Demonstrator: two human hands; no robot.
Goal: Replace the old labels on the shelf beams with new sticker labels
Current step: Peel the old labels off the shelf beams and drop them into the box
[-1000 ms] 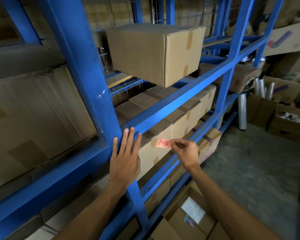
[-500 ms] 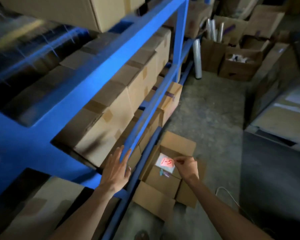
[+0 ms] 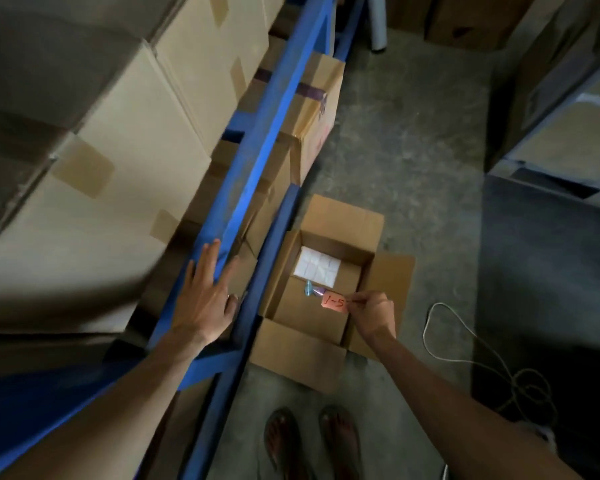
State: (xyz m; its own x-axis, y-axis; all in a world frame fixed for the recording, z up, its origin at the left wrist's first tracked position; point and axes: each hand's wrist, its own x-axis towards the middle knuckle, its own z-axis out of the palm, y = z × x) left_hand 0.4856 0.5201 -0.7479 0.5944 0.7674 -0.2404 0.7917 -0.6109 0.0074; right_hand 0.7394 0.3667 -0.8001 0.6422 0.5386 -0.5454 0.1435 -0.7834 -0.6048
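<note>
My right hand [image 3: 373,315] pinches a small pink label [image 3: 334,302] marked "1-5" in red. It holds the label over an open cardboard box [image 3: 347,218] on the floor. Inside the box lie a white sheet of blank stickers [image 3: 317,267] and a small blue and purple object [image 3: 312,290]. My left hand [image 3: 207,297] rests flat, fingers spread, against the blue shelf beam [image 3: 267,133] that runs diagonally up the view. It holds nothing.
Taped cardboard boxes [image 3: 125,174] fill the shelf levels on the left. A white cable [image 3: 471,337] lies coiled on the concrete floor to the right. Sandalled feet [image 3: 312,441] stand just below the open box. More boxes and a plastic roll [image 3: 378,22] stand at the far end.
The view has tilted down from the shelf to the floor. My right hand carried the pink label away from the beam and down over the open box. My left hand stayed on the beam.
</note>
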